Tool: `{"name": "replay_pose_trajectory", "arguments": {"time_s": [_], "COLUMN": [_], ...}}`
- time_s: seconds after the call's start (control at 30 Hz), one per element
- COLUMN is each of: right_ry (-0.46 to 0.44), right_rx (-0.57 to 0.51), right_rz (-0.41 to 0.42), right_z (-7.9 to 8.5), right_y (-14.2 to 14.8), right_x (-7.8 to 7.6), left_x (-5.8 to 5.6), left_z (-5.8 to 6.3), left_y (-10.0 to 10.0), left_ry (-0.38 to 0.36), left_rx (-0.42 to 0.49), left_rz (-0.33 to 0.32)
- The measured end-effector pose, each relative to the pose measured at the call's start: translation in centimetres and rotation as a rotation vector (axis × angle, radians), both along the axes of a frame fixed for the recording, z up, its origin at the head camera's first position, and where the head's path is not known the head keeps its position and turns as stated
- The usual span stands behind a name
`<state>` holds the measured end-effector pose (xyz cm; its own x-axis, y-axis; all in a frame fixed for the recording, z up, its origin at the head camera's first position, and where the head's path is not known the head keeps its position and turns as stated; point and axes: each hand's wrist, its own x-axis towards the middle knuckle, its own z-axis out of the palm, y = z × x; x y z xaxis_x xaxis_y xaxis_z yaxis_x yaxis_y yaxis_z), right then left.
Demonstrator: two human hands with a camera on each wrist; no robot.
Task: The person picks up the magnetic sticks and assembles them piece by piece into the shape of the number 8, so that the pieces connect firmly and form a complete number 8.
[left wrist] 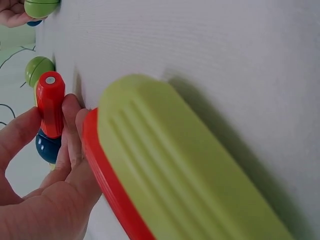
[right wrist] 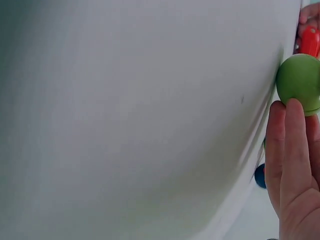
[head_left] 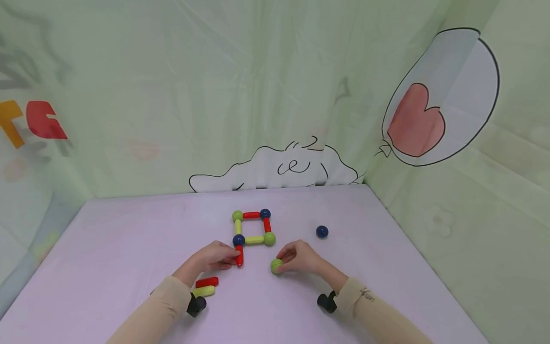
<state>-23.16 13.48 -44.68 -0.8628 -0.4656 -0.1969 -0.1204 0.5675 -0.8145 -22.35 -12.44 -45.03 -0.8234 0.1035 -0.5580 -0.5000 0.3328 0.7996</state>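
Observation:
On the table a square of red and yellow-green rods has balls at its corners: a green ball [head_left: 237,216], a dark blue ball [head_left: 265,214], another green ball [head_left: 269,238] and a blue ball [head_left: 238,240]. A red rod [head_left: 239,256] extends from that near-left blue ball toward the person. My left hand [head_left: 218,255] pinches this rod between thumb and fingers; its free end shows a round metal spot in the left wrist view. To the right, my right hand [head_left: 301,258] holds a loose green ball [right wrist: 299,79] by the fingertips, apart from the rod.
Beside the left wrist lie a red rod [head_left: 207,282] and a yellow-green rod [head_left: 204,291], close together. A single dark blue ball [head_left: 322,231] sits right of the square. Printed curtains stand behind the table [head_left: 386,286] and along its sides.

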Motion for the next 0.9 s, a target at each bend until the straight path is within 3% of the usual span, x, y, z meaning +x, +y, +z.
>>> {"name": "replay_pose_trajectory", "arguments": {"time_s": [0.43,0.7,0.9], "right_ry": [-0.036,-0.051,-0.078], "right_rx": [0.023,0.014,0.005], "right_rz": [0.061,0.106,0.094], "right_z": [0.4,0.2,0.0], "right_y": [-3.4,-4.9,-6.1], "right_x": [1.6,1.8,1.8], "left_x": [0.1,0.1,0.0], "left_z": [0.5,0.4,0.2], "left_y": [0.1,0.0,0.0], "left_ry": [-0.002,-0.002,-0.006], "left_rx": [-0.014,-0.013,-0.030], "left_rz": [0.003,-0.007,-0.005]}}
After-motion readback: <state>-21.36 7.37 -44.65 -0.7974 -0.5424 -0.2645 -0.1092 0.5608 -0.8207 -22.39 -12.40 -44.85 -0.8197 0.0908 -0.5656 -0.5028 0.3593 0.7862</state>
